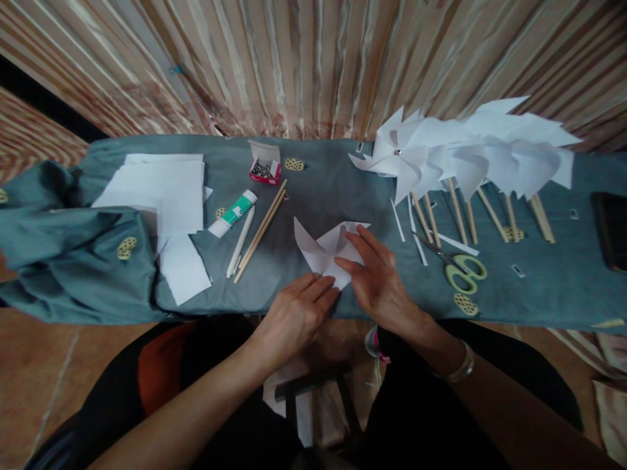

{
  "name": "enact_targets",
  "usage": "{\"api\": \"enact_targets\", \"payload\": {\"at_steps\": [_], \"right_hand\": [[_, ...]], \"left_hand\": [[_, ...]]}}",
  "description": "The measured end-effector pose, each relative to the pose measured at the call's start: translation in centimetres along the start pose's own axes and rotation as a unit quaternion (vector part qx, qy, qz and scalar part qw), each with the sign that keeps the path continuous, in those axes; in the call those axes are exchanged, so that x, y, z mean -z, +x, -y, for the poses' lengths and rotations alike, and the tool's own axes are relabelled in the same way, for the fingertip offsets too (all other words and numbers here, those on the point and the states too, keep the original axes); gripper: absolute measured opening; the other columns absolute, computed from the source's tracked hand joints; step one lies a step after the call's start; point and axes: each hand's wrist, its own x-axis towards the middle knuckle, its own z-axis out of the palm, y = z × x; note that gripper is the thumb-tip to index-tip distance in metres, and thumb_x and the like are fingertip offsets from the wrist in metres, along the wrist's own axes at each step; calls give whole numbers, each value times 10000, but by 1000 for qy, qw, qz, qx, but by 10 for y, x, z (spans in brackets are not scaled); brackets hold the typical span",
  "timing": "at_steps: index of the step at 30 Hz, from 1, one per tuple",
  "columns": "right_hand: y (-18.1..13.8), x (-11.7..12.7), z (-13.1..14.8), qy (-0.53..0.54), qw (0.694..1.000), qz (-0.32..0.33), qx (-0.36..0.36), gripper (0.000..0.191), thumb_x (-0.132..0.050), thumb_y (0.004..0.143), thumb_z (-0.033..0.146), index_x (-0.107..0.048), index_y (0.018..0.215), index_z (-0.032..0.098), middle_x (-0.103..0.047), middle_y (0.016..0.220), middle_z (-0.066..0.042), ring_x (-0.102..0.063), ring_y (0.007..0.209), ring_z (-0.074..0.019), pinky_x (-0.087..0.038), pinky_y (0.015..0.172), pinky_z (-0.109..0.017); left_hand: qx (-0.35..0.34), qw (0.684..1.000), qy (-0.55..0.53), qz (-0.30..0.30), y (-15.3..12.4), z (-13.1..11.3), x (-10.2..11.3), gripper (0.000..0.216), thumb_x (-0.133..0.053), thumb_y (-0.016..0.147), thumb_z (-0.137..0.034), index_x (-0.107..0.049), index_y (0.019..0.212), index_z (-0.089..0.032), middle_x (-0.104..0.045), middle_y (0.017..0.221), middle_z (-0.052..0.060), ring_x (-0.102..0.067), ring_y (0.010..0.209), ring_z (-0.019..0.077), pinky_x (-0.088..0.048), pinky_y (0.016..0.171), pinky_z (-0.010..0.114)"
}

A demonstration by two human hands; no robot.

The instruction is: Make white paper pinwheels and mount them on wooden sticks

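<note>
A white paper square with cut, folded flaps (327, 251) lies on the grey-blue cloth (333, 189) near the front edge. My left hand (294, 314) rests flat by its near corner, fingertips touching the paper. My right hand (379, 277) lies over the paper's right side, fingers stretched and pressing a flap down. Neither hand grips anything.
Finished white pinwheels on wooden sticks (460, 160) lie at the back right. Green-handled scissors (458, 267) and paper strips are right of my hands. Left: wooden sticks (259, 232), a glue stick (233, 213), a red box of pins (265, 170), white paper sheets (161, 189). A dark phone (611, 228) sits far right.
</note>
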Motion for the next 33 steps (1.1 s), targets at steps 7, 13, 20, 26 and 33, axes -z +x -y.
{"api": "enact_targets", "payload": {"at_steps": [7,13,20,26,33], "right_hand": [[2,-5,1,9,1000,3,1,482,-370,932,162,-448,1324,434,-361,1515,44,-291,1424,-307,-386,1047,-575],[3,2,-5,67,997,-9,-41,510,-378,903,121,-506,1266,457,-349,1505,102,-257,1441,-260,-368,1100,-536],[6,7,-2,42,999,-7,-18,494,-386,882,107,-538,1237,415,-313,1521,83,-245,1441,-295,-371,1070,-576],[6,3,-2,3,1000,3,1,400,-400,922,148,-578,1187,389,-309,1534,60,-277,1424,-324,-369,1054,-580],[6,-5,8,-12,1000,16,14,490,-382,915,112,-489,1302,393,-381,1508,19,-252,1439,-305,-356,1057,-580]], "left_hand": [[8,1000,-9,6,2,0,1,204,-487,903,-119,-614,1062,-96,-658,1096,125,-603,904,217,-577,769,368],[6,1000,-3,8,1,-1,2,224,-485,903,-115,-611,1087,-92,-652,1133,126,-598,930,217,-576,798,368],[3,1000,-3,5,2,-1,2,227,-480,898,-109,-607,1086,-96,-652,1127,124,-598,931,221,-578,782,370],[3,1000,2,7,2,-1,3,204,-486,893,-108,-606,1057,-91,-655,1093,132,-600,906,228,-574,762,377],[6,1000,-10,8,2,-2,3,207,-462,902,-115,-602,1054,-98,-651,1049,129,-596,868,218,-567,739,369]]}}
